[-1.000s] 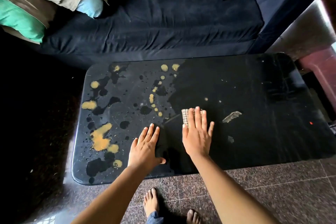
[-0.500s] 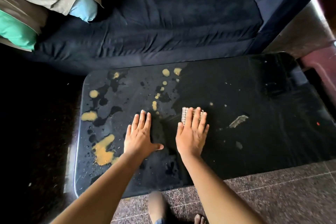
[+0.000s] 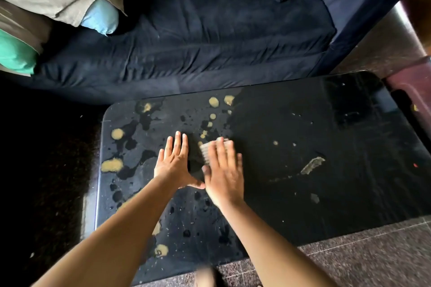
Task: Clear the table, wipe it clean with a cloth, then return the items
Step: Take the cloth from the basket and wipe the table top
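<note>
A black glossy table (image 3: 326, 123) carries yellow spill blotches (image 3: 112, 165) and dark wet patches across its left half. My right hand (image 3: 224, 175) lies flat with straight fingers pressing a small pale checked cloth (image 3: 206, 150), of which only the left edge shows past the fingers. My left hand (image 3: 173, 163) rests flat on the tabletop just left of it, thumb touching the right hand. The right hand is motion-blurred.
A dark blue sofa (image 3: 210, 37) stands right behind the table, with pillows (image 3: 100, 16) at its left end. A grey smear (image 3: 312, 165) and small crumbs lie on the table's right half. Speckled floor tiles (image 3: 361, 261) run along the near edge.
Both hands have slid left and farther across the table, the right one dragging the cloth toward the yellow spots. The hands have come together, thumb touching.
</note>
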Tool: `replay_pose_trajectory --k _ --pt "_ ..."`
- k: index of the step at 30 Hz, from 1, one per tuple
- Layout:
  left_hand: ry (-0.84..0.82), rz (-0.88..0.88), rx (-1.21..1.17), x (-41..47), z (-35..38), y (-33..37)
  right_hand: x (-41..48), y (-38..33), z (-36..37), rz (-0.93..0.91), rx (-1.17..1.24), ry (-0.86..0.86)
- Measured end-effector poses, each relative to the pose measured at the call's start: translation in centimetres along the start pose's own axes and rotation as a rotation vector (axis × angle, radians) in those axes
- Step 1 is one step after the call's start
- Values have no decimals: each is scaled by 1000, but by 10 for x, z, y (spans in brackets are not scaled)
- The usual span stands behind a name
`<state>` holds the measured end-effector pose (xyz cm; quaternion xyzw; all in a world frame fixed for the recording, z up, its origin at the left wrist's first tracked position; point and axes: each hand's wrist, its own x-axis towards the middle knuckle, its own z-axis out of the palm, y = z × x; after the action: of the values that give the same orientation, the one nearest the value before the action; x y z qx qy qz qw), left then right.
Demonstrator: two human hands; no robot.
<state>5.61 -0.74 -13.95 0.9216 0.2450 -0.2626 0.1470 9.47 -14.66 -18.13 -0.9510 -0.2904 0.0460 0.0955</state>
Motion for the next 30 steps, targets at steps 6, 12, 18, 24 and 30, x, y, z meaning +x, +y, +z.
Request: replay_pose_trajectory --k 6,12,18,24,30 --pt "-33 14 -1 1 1 -2 16 32 -3 64 -65 12" --pt "-46 52 25 0 -2 -11 21 0 0 65 -28 17" --pt "-53 40 12 0 -4 -9 33 18 -4 -190 -102 -42" --pt "-107 13 7 1 -7 -6 49 0 -3 247 -15 50" --pt "-101 10 3 -1 -9 -6 52 0 -1 -192 -68 -12"
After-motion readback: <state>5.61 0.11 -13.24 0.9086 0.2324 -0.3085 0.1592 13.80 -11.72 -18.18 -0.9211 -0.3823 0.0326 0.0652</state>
